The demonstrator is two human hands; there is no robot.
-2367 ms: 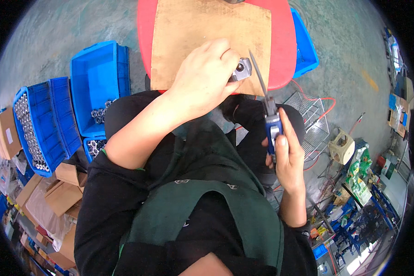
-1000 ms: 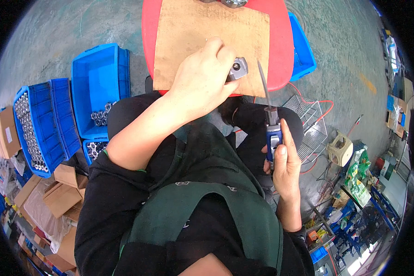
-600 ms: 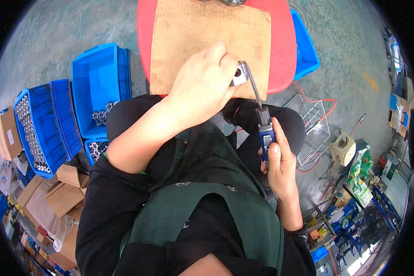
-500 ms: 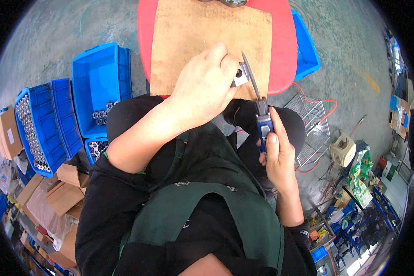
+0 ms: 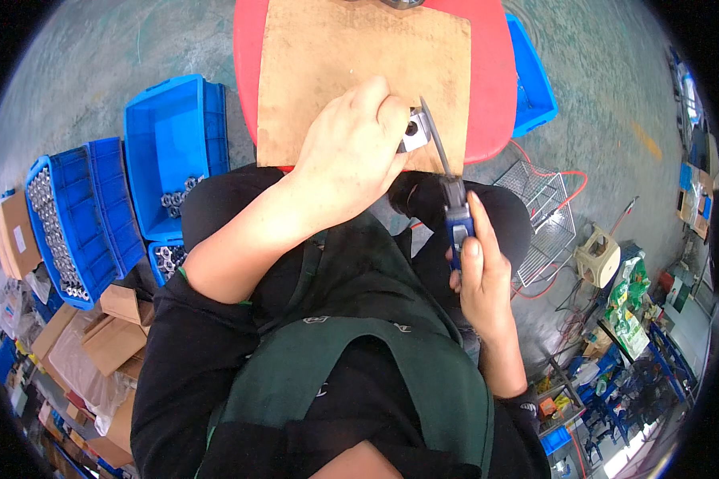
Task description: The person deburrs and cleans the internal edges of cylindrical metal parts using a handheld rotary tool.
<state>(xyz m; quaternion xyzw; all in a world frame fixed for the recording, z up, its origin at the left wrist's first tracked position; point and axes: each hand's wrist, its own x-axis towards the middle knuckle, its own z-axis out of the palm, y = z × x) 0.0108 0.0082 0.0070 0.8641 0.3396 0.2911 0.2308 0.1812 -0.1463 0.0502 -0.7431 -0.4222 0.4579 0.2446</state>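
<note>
Above the brown board (image 5: 319, 48), my left hand (image 5: 351, 152) is closed round a small silver metal block (image 5: 415, 132) with a dark round hole facing right. The fingers hide much of the block. My right hand (image 5: 484, 267) grips a blue-handled file (image 5: 458, 225), its fingers wrapped round the handle. The file's thin grey blade points up and away, its flat lying along the right side of the block and seemingly touching it.
The board lies on a red stool (image 5: 491, 88). Blue bins (image 5: 164, 132) stand at the left, some holding silver metal parts (image 5: 56, 231); another blue bin (image 5: 531, 88) is behind the stool's right side. A wire basket (image 5: 539, 211), red hose and beige stool (image 5: 597, 257) are on the right.
The file and my right hand have shifted slightly down toward me, with the blade still beside the block. My left hand has barely moved.
</note>
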